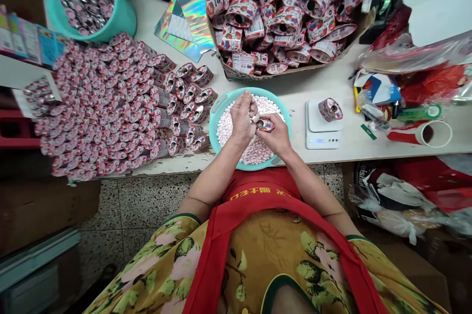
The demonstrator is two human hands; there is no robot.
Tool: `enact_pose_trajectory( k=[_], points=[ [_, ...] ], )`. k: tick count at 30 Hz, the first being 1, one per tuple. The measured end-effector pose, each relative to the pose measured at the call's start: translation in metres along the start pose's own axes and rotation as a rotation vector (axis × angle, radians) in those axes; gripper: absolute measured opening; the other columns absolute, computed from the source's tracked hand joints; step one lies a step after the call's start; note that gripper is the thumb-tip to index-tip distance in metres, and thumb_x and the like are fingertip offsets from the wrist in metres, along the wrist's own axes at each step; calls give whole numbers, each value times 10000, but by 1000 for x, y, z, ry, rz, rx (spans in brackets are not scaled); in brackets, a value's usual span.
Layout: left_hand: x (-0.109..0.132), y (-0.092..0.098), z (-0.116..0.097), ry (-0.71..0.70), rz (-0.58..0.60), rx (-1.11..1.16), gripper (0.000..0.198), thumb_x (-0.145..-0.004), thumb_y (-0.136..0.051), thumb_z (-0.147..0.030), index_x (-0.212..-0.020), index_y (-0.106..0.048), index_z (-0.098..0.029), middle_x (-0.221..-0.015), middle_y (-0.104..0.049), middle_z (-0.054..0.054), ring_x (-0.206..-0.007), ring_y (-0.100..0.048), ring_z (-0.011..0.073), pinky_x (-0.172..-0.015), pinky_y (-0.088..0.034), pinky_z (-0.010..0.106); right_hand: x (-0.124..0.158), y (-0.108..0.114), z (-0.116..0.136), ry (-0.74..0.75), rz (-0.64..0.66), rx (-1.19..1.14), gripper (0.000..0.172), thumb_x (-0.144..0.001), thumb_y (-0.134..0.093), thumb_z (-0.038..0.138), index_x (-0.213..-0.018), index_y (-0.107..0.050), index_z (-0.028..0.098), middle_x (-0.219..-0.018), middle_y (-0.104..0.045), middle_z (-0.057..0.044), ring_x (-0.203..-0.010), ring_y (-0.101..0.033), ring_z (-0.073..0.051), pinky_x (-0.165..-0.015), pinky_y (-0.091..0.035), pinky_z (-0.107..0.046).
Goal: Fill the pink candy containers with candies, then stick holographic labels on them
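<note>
my right hand [276, 136] pinches a small printed container [266, 126] between thumb and fingers, its opening facing up, above the pale pellets [256, 154] in the turquoise basin [214, 129]. my left hand [243, 116] is just beside it, fingers curled and bunched; i cannot tell how tightly they press together or whether pellets are inside. to my right, another container [331, 109] sits on the white scale [324, 140]. to my left, many filled-looking containers [106, 112] stand packed together, near a turquoise bucket [127, 16]. beyond the basin, a cardboard box [236, 75] is heaped with more containers [291, 14].
</note>
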State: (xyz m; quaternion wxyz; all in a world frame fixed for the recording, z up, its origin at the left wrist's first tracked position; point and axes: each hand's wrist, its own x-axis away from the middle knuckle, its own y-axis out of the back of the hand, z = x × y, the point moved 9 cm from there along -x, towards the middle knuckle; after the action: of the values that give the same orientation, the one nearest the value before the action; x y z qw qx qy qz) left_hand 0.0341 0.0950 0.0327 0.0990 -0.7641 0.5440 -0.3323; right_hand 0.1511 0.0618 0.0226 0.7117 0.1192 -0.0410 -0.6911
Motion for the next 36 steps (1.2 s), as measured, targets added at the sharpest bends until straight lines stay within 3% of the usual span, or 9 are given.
enact_pose_trajectory(
  k=[6, 10, 13, 16, 19, 23, 27, 31, 36],
  points=[
    [-24, 23, -5, 163, 16, 17, 373, -988, -614, -449, -745, -543, -175, -597, -476, -41, -435, -438, 28, -342, -236, 129, 8, 17, -20, -146, 14, -215, 477, -643, -895, 400, -1042, -707, 218, -1032, -707, -20, -983, -658, -218, -923, -518, -356],
    [-31, 53, 32, 496, -13, -120, 327, -978, -622, -368, -752, -503, -163, -597, -506, -42, -397, -402, 19, -325, -202, 103, 25, 49, -28, -234, -56, -294, 527, -609, -919, 445, -1034, -706, 218, -1028, -725, -16, -973, -678, -211, -908, -541, -347],
    [-28, 55, 46, 584, 36, -226, 251, -946, -642, -359, -830, -526, -170, -608, -512, -50, -391, -401, 26, -330, -193, 103, 45, 85, -37, -282, -146, -288, 540, -579, -935, 436, -1017, -711, 212, -996, -737, -20, -935, -689, -211, -875, -556, -347],
    [-27, 26, 51, 548, 169, -331, 193, -865, -699, -292, -906, -563, -161, -633, -519, -48, -405, -409, 25, -343, -157, 105, 71, 133, -54, -339, -304, -256, 542, -577, -936, 414, -1024, -714, 202, -994, -746, -31, -917, -694, -213, -862, -565, -358],
    [-26, -31, 72, 508, 367, -483, 265, -777, -766, -269, -872, -542, -164, -617, -495, -58, -391, -340, 11, -370, -103, 123, 99, 191, -77, -395, -528, -199, 549, -570, -933, 392, -1030, -715, 187, -1003, -748, -42, -922, -692, -217, -874, -563, -374],
    [-34, -113, 135, 422, 577, -793, 283, -817, -746, -341, -807, -517, -175, -569, -460, -71, -420, -305, 28, -436, -174, 163, 129, 253, -102, -420, -783, -158, 559, -530, -936, 357, -1008, -716, 167, -979, -743, -45, -912, -684, -211, -885, -559, -376],
    [-42, -182, 188, 44, 819, -1312, 142, -872, -658, -271, -811, -605, -155, -691, -608, 1, -641, -518, 120, -621, -379, 229, 147, 286, -118, -450, -887, -136, 580, -525, -939, 349, -1027, -719, 159, -983, -741, -47, -890, -680, -203, -885, -562, -384],
    [-38, -208, 221, -163, 975, -1845, 138, -893, -608, -251, -990, -685, -189, -958, -719, 83, -903, -635, 238, -750, -418, 303, 157, 297, -133, -498, -908, -155, 582, -538, -936, 365, -1036, -715, 160, -991, -739, -48, -901, -682, -206, -904, -562, -401],
    [-35, -211, 228, -205, 1008, -2038, 310, -904, -629, -355, -1186, -632, -226, -1057, -732, 103, -954, -660, 277, -761, -431, 321, 157, 300, -145, -540, -914, -166, 597, -525, -934, 385, -1031, -714, 157, -988, -743, -57, -903, -688, -217, -877, -574, -394]
  ],
)
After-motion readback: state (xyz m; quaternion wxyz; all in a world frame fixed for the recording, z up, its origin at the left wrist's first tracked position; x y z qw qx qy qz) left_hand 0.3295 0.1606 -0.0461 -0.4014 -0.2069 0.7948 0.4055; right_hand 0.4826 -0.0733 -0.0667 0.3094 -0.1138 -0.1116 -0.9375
